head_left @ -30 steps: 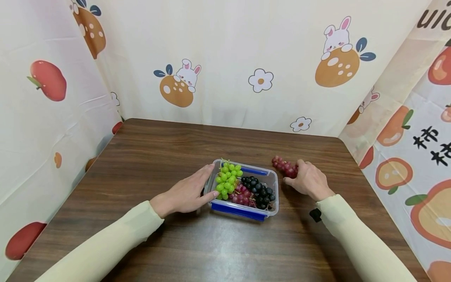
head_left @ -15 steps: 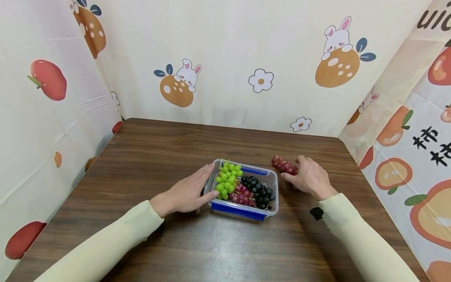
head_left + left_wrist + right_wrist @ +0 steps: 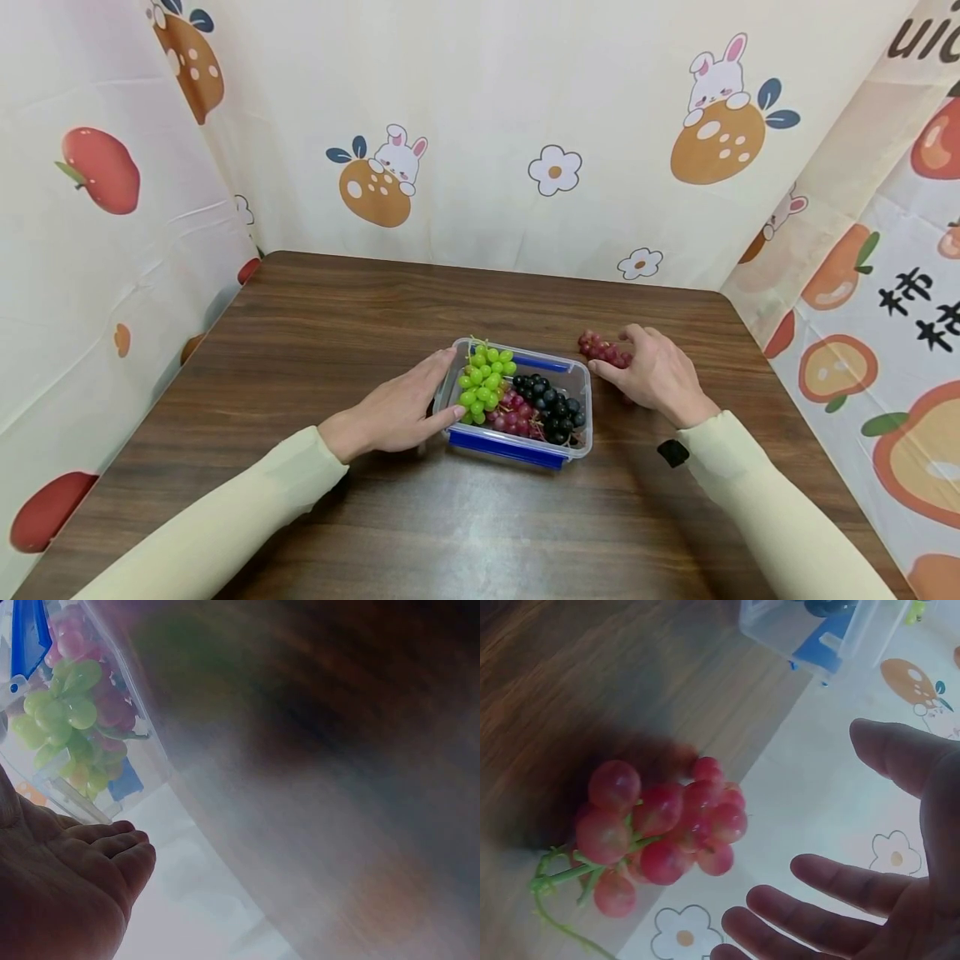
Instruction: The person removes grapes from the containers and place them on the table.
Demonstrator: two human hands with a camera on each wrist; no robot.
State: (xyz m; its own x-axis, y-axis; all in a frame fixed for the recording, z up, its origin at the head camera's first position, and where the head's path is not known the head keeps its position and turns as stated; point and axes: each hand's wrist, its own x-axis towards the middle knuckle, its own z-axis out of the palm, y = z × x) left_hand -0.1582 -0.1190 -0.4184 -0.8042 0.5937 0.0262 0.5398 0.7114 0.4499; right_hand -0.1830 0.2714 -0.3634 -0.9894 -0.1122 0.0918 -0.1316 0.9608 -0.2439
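Head view: left hand (image 3: pixel 397 406) rests on the left end of the box (image 3: pixel 506 450), fingers straight, not gripping. Right hand (image 3: pixel 660 375) is spread around the loose red bunch (image 3: pixel 603 351) on the worktop (image 3: pixel 360 325), right of the box. Box wall's between, and green grapes (image 3: pixel 483 383), black grapes (image 3: pixel 557 410) and red grapes (image 3: pixel 516 415) already crowd the inside.

Left wrist: palm's open by the box.

Right wrist: fingers wide apart, holding nothing; imo a sloppy pinch could roll the bunch away.

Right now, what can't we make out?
- Box: right wrist view, cut off by the top edge.
- Red grapes inside it: head view, partly hidden by green grapes.
- Loose red bunch: head view, stem end hidden by the right hand.
- Table grain: left wrist view, blurred.
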